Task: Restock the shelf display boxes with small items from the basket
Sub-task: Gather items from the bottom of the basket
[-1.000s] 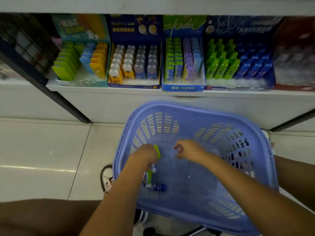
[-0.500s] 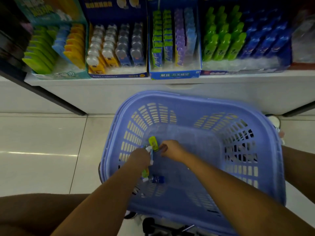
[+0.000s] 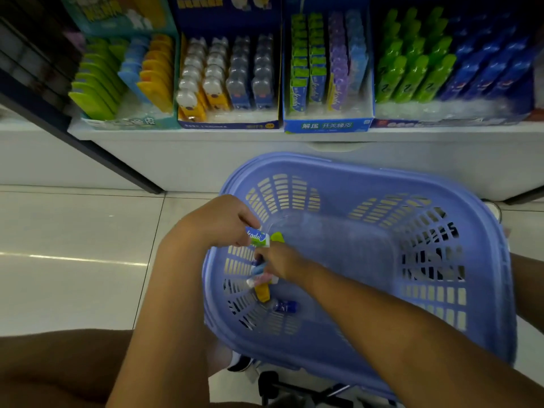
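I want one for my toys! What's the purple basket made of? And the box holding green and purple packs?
Basket: probably moulded plastic, matte, given slotted walls and rounded rim. Display box: likely printed cardboard, slightly glossy, with thin flat walls.

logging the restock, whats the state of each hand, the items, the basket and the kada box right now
basket, nearly empty
left hand, pinching a green and white packet
right hand, curled round a bunch of small items
blue item, lying loose on the basket floor
kada box, on the shelf, partly filled, bare at the front
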`<state>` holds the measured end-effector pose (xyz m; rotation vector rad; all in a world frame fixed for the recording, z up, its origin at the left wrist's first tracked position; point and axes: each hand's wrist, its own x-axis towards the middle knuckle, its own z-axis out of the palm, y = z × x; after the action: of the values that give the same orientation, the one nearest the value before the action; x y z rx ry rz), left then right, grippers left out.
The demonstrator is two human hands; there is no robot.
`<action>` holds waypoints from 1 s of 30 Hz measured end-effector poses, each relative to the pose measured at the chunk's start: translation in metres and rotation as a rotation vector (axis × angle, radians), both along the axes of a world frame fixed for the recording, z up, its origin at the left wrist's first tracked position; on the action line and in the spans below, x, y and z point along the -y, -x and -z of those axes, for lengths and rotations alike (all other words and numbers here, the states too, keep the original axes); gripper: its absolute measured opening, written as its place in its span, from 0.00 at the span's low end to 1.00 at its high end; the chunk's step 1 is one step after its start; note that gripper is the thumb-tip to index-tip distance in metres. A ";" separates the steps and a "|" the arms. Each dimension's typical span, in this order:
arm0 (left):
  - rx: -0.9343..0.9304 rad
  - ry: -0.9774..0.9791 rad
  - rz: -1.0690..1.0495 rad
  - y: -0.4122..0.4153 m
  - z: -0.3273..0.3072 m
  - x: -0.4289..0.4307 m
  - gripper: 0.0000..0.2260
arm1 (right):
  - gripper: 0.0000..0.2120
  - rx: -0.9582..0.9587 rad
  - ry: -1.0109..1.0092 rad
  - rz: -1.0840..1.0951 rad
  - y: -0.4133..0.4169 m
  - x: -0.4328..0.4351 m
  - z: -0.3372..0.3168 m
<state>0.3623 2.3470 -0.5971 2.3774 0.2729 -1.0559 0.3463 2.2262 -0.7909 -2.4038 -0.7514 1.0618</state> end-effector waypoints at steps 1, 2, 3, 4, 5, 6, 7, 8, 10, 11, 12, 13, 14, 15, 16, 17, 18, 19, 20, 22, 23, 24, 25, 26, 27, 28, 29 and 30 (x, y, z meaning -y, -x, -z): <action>0.016 0.040 -0.010 0.003 -0.003 -0.003 0.15 | 0.13 -0.017 -0.008 0.036 0.000 0.000 0.000; 0.041 0.062 -0.028 0.007 -0.004 -0.005 0.15 | 0.12 -0.029 0.006 0.037 0.002 -0.001 -0.001; 0.052 0.102 -0.068 0.009 -0.005 -0.005 0.14 | 0.10 -0.042 0.009 0.046 0.002 0.001 0.000; 0.055 0.156 -0.123 0.010 -0.003 -0.005 0.13 | 0.08 -0.055 0.016 0.034 0.001 0.004 0.000; 0.066 0.212 -0.194 0.012 -0.003 -0.004 0.12 | 0.07 -0.065 -0.005 0.032 0.000 0.008 -0.001; 0.091 0.273 -0.265 0.013 -0.005 -0.003 0.11 | 0.07 -0.064 -0.024 0.044 -0.001 0.012 -0.004; 0.114 0.342 -0.334 0.014 -0.007 -0.001 0.10 | 0.08 -0.045 -0.038 0.088 -0.004 0.018 -0.004; 0.149 0.399 -0.398 0.014 -0.007 -0.001 0.09 | 0.08 -0.041 -0.060 0.170 -0.007 0.023 -0.007; 0.229 0.489 -0.532 0.012 -0.010 0.004 0.09 | 0.11 -0.136 -0.213 0.370 -0.015 0.038 -0.022; 0.264 0.537 -0.596 0.010 -0.012 0.006 0.10 | 0.14 -0.200 -0.325 0.443 -0.020 0.046 -0.034; 0.298 0.579 -0.655 0.009 -0.014 0.009 0.11 | 0.15 -0.234 -0.418 0.490 -0.026 0.055 -0.049; 0.336 0.615 -0.703 0.007 -0.016 0.011 0.11 | 0.15 -0.248 -0.498 0.535 -0.034 0.064 -0.066; 0.375 0.637 -0.740 0.005 -0.017 0.013 0.11 | 0.14 -0.235 -0.563 0.576 -0.041 0.073 -0.086; 0.417 0.655 -0.760 0.004 -0.019 0.014 0.12 | 0.11 -0.203 -0.637 0.617 -0.049 0.081 -0.106; 0.451 0.683 -0.777 0.003 -0.021 0.016 0.13 | 0.08 -0.139 -0.701 0.650 -0.057 0.088 -0.128; 0.474 0.720 -0.794 0.002 -0.022 0.018 0.13 | 0.07 -0.051 -0.765 0.679 -0.064 0.095 -0.148; 0.485 0.763 -0.813 0.002 -0.024 0.021 0.13 | 0.07 0.059 -0.810 0.711 -0.071 0.101 -0.169; 0.487 0.807 -0.830 0.002 -0.026 0.024 0.12 | 0.08 0.172 -0.845 0.745 -0.078 0.108 -0.187; 0.484 0.846 -0.840 0.002 -0.026 0.027 0.12 | 0.07 0.289 -0.857 0.778 -0.085 0.113 -0.203; 0.478 0.911 -0.844 0.004 -0.028 0.032 0.10 | 0.06 0.520 -0.800 0.845 -0.099 0.122 -0.228; 0.474 0.941 -0.844 0.004 -0.028 0.033 0.09 | 0.07 0.633 -0.753 0.867 -0.107 0.125 -0.236; 0.469 0.963 -0.845 0.005 -0.029 0.035 0.09 | 0.07 0.721 -0.715 0.876 -0.114 0.127 -0.243; 0.464 0.977 -0.847 0.006 -0.029 0.036 0.08 | 0.07 0.778 -0.686 0.875 -0.121 0.129 -0.247; 0.459 0.985 -0.846 0.007 -0.029 0.036 0.08 | 0.07 0.810 -0.657 0.863 -0.128 0.131 -0.250; 0.456 0.990 -0.844 0.007 -0.028 0.037 0.07 | 0.07 0.829 -0.625 0.844 -0.135 0.132 -0.251; 0.455 0.995 -0.845 0.007 -0.028 0.037 0.07 | 0.07 0.832 -0.589 0.820 -0.141 0.132 -0.250; 0.455 0.999 -0.846 0.007 -0.028 0.038 0.07 | 0.07 0.828 -0.556 0.792 -0.147 0.132 -0.249; 0.457 1.000 -0.847 0.007 -0.028 0.037 0.07 | 0.07 0.824 -0.525 0.761 -0.151 0.131 -0.246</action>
<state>0.3548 2.3097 -0.5691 1.2924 0.4010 -0.1295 0.4976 2.0953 -0.5448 -2.2527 -0.2113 -0.4065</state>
